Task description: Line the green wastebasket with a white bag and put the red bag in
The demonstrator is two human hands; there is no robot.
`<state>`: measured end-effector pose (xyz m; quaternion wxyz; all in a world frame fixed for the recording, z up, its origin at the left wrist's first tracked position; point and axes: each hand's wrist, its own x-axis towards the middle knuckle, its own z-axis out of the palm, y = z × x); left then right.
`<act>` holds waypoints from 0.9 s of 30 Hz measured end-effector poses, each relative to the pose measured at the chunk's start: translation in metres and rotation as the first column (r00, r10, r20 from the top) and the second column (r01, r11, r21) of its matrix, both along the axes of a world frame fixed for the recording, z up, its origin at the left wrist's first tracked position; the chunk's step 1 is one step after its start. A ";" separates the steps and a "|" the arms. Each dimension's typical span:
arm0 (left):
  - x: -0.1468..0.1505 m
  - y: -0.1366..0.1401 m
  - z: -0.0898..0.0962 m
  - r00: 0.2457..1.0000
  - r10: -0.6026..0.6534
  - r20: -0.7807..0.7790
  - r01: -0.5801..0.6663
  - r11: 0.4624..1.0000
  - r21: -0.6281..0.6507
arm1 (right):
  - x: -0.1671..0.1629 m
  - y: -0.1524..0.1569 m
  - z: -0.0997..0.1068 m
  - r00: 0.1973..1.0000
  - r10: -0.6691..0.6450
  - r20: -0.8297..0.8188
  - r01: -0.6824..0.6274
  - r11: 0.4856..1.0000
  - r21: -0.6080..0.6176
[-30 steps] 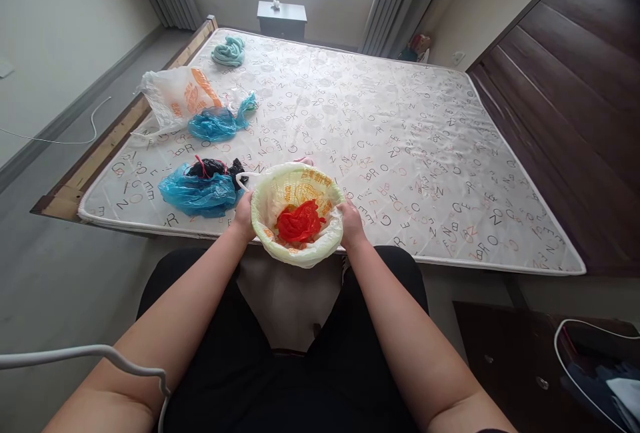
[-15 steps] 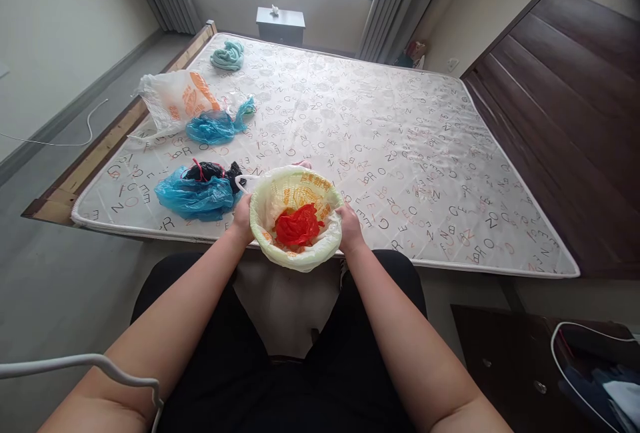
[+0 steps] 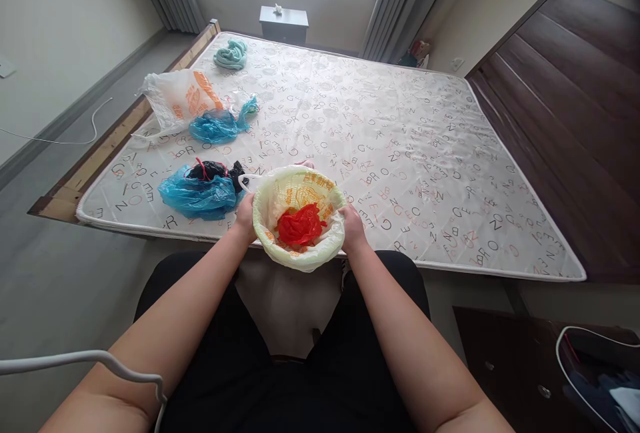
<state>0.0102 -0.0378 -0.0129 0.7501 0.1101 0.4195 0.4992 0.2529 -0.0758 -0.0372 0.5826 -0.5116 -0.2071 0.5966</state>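
Observation:
Both my hands hold a pale green-white plastic bag [image 3: 300, 256] with its mouth rolled open like a bowl, at the near edge of the mattress [image 3: 400, 146]. My left hand [image 3: 245, 215] grips its left rim and my right hand [image 3: 353, 227] grips its right rim. A crumpled red plastic bag [image 3: 299, 225] lies inside it. Just left of my left hand lies a blue plastic bag [image 3: 197, 194] with a black bag [image 3: 216, 169] on top of it.
Further left on the mattress are a white bag with orange print [image 3: 177, 98], another blue bag [image 3: 217, 126] and a teal cloth [image 3: 231, 54]. A dark wooden headboard [image 3: 575, 86] stands on the right, and a small dark nightstand [image 3: 283, 21] under the window.
The hands and the open bag stay almost where they were; only the view has shifted slightly.

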 end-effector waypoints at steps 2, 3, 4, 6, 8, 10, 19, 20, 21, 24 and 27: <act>0.000 0.000 0.001 0.999 0.010 0.047 -0.010 1.000 -0.011 | 0.000 0.000 0.001 1.000 0.000 -0.009 0.000 1.000 -0.003; 0.000 0.000 0.001 0.997 0.017 0.069 -0.015 1.000 -0.017 | 0.000 -0.001 0.001 1.000 -0.003 -0.015 0.003 1.000 -0.006; 0.000 0.000 0.001 0.996 0.022 0.089 -0.020 1.000 -0.023 | 0.000 -0.001 0.002 1.000 -0.006 -0.019 0.006 1.000 -0.010; 0.000 0.000 0.002 0.993 0.034 0.111 -0.030 0.999 -0.034 | 0.000 -0.001 0.001 1.000 -0.014 -0.019 0.014 1.000 -0.019; 0.000 0.000 0.003 0.993 0.044 0.113 -0.039 0.998 -0.041 | 0.000 0.000 0.001 1.000 -0.017 -0.022 0.017 1.000 -0.025; 0.001 0.000 0.004 0.993 0.050 0.105 -0.045 0.998 -0.043 | 0.000 0.000 0.001 0.999 -0.021 -0.029 0.021 0.999 -0.025; 0.004 -0.001 0.007 0.999 0.034 0.041 -0.033 0.999 -0.017 | 0.000 -0.001 -0.006 0.997 -0.020 -0.069 0.022 1.000 0.022; 0.004 -0.001 0.007 0.999 0.034 0.024 -0.034 0.999 -0.013 | 0.000 -0.001 -0.008 0.997 -0.017 -0.078 0.018 1.000 0.022; 0.004 -0.001 0.008 0.999 0.033 0.005 -0.033 0.999 -0.009 | 0.001 0.000 -0.009 0.996 -0.013 -0.085 0.015 1.000 0.021; 0.004 -0.001 0.007 0.999 0.029 -0.027 -0.029 1.000 -0.001 | 0.001 0.001 -0.011 0.996 -0.007 -0.092 0.009 1.000 0.019; 0.003 -0.001 0.006 1.000 0.013 -0.001 -0.013 1.000 0.003 | 0.001 0.001 -0.010 0.996 -0.009 -0.089 0.011 1.000 0.021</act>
